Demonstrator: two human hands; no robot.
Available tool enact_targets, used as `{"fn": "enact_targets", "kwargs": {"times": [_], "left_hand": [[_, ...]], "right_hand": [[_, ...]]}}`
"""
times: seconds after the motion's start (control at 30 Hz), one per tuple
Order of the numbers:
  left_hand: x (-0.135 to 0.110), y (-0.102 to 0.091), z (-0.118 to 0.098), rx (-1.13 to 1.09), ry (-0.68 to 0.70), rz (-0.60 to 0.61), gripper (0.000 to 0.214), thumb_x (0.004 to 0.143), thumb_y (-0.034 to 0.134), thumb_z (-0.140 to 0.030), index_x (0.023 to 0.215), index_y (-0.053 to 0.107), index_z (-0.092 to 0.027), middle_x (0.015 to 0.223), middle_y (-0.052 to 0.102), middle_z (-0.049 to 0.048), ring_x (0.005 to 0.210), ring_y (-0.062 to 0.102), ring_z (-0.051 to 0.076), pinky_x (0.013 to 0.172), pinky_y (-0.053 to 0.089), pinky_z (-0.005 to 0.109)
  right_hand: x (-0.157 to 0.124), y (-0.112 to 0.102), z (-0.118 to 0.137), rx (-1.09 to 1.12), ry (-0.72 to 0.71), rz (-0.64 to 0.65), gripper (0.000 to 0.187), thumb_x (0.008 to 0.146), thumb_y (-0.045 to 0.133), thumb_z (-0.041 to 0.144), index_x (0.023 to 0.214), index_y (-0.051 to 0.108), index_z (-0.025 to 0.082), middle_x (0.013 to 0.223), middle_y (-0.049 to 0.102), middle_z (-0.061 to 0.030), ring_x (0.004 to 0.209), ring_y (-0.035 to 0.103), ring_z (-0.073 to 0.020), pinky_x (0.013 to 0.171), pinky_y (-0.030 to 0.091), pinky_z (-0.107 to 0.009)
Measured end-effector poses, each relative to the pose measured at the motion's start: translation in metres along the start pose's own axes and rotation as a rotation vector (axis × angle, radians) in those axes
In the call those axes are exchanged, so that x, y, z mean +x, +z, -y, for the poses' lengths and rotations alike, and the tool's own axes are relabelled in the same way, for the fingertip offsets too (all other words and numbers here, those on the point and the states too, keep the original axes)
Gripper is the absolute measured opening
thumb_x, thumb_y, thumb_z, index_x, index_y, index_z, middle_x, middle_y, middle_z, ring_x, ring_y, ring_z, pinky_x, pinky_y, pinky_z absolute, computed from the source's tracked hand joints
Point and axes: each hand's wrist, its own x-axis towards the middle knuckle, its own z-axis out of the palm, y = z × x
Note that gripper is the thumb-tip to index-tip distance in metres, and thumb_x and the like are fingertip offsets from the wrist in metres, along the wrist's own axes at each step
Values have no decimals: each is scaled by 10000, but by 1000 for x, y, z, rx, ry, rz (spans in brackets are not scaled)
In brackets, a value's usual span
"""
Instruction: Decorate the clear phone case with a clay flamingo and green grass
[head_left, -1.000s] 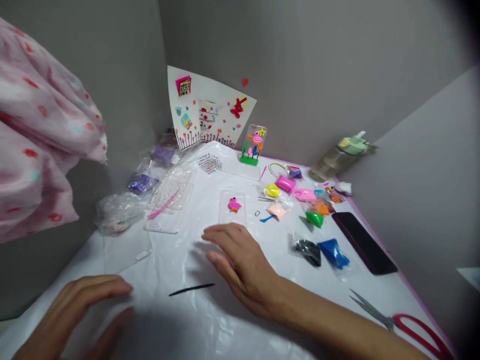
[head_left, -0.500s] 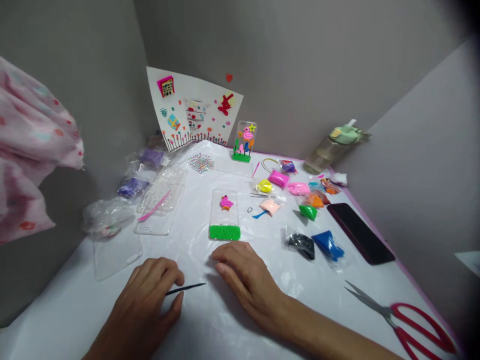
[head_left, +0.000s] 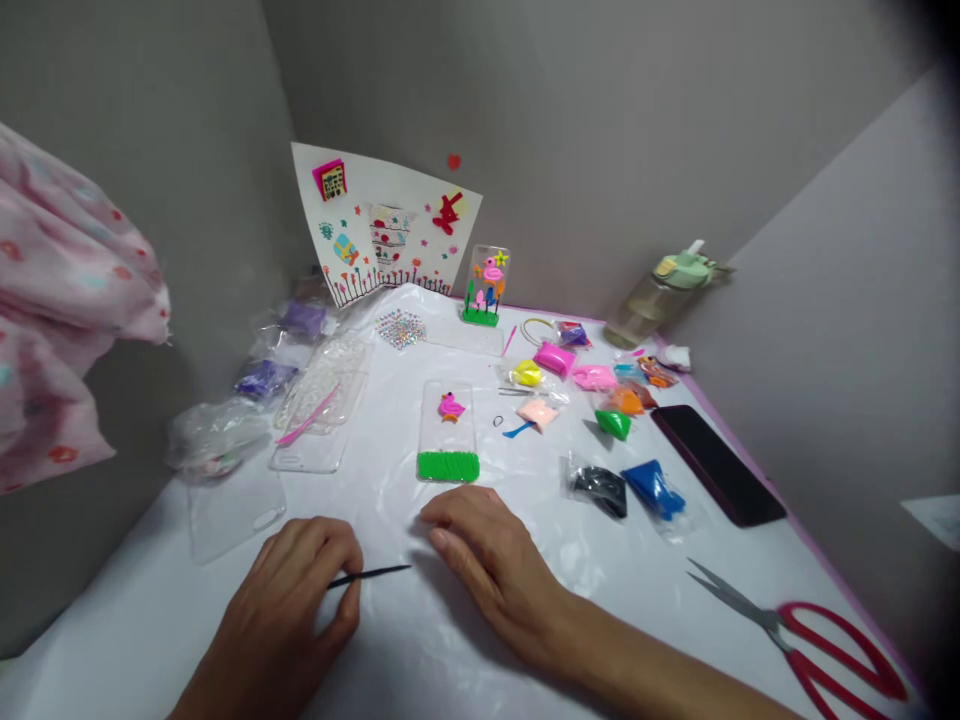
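Head view: the left hand [head_left: 289, 600] pinches a thin black modelling tool [head_left: 371, 573]; the right hand [head_left: 495, 565] lies open and empty, just short of a clear phone case [head_left: 448, 425] bearing a green clay strip [head_left: 448, 466]. Risk: a careless knock from the tool could mar that soft strip.

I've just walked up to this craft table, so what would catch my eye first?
A clear phone case with a pink clay flamingo and green clay strip lies at the centre of the view, just above the right hand. Behind it stands a decorated upright case, and bright clay packets spread to its right. Red-handled scissors sit at the lower right.
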Motion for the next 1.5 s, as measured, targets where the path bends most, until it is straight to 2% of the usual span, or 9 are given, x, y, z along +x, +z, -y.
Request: {"fn": "enact_targets", "kwargs": {"times": [0.1,0.23,0.37,0.57,0.67,0.83,1.1,1.37,1.5], "left_hand": [[2,-4,-2,-36,-27,-22,114,930,471,-148,936,517,-253,935,620,16,918,574,252,850,416,426],[7,-5,-9,-91,-31,-43,112,944,478,-162,959,529,-261,912,625,7,892,593,236,805,450,392],[16,-6,-18,-124,13,-82,120,943,495,-155,960,540,-264,881,639,-2,852,622,221,781,481,374],[34,-7,-30,-179,39,-154,142,909,496,-132,955,529,-262,852,634,-5,807,642,196,717,527,330],[40,-7,-34,-205,19,-184,164,897,493,-125,975,528,-265,867,630,-7,813,648,184,719,537,312],[46,-10,-35,-288,-55,-185,189,888,524,-151,1010,532,-296,902,641,-36,850,666,170,756,541,293],[50,-17,-27,-351,-146,-115,166,916,539,-230,1050,537,-328,937,671,-62,876,690,156,782,530,262],[49,-19,-22,-453,-282,-40,146,896,574,-329,1042,579,-326,974,705,-48,908,701,187,816,520,288],[48,-18,-21,-501,-305,-7,163,891,588,-339,1054,591,-336,1004,711,-42,945,698,192,834,523,282]], "right_hand": [[0,0,1,21,37,28,165,1026,556,323,1149,620,235,1097,709,-51,1030,634,-213,929,505,-389],[-5,5,-2,2,-12,113,450,925,723,379,1315,554,227,1253,675,-96,1146,619,-250,983,514,-421],[-6,12,-4,53,30,116,585,847,810,359,1352,543,233,1193,710,-84,1091,655,-245,957,528,-411],[5,8,8,201,214,105,320,782,783,92,1056,680,224,900,729,7,837,684,-174,792,534,-309],[10,4,13,170,154,21,240,791,745,49,959,705,216,876,713,9,827,658,-162,775,510,-291],[16,5,10,125,-9,-57,145,865,720,121,984,705,204,901,713,-14,854,655,-169,785,489,-299],[27,3,9,-145,-280,-68,130,956,613,164,1069,678,160,911,715,-61,838,620,-200,769,467,-337],[33,0,10,-232,-336,-25,145,967,582,178,1053,692,137,921,714,-85,868,628,-212,804,464,-357],[38,0,10,-118,-289,0,113,882,598,140,958,677,163,862,699,-50,817,616,-194,801,443,-358]]}}
